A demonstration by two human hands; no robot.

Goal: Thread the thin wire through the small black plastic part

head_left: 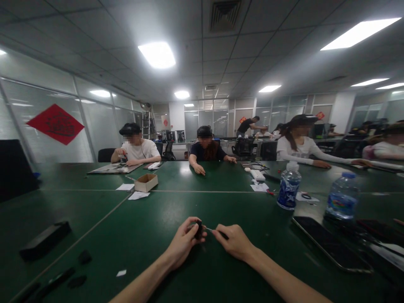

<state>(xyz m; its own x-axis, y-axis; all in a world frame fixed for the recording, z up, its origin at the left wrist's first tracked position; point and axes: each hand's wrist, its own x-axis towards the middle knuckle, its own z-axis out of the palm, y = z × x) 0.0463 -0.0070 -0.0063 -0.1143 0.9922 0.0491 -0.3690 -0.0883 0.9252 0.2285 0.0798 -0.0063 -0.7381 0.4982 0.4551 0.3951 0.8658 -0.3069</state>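
Observation:
Just above the green table, my left hand (186,239) is closed around a small black part (198,229), its thumb and fingers pressed on the sides. What kind of part it is cannot be made out. My right hand (233,242) grips a screwdriver (223,235) with a dark handle. The thin metal shaft points left, and its tip is at or very near the black part; whether they touch is too small to tell. A white scrap of paper (121,273) lies on the table to the left of my left forearm.
A black box-like block (46,240) and several dark pieces (77,281) lie at the left. To the right are a phone (331,244) and two water bottles (288,187). Further off stands a small cardboard box (146,183). Several people sit across the table (176,202).

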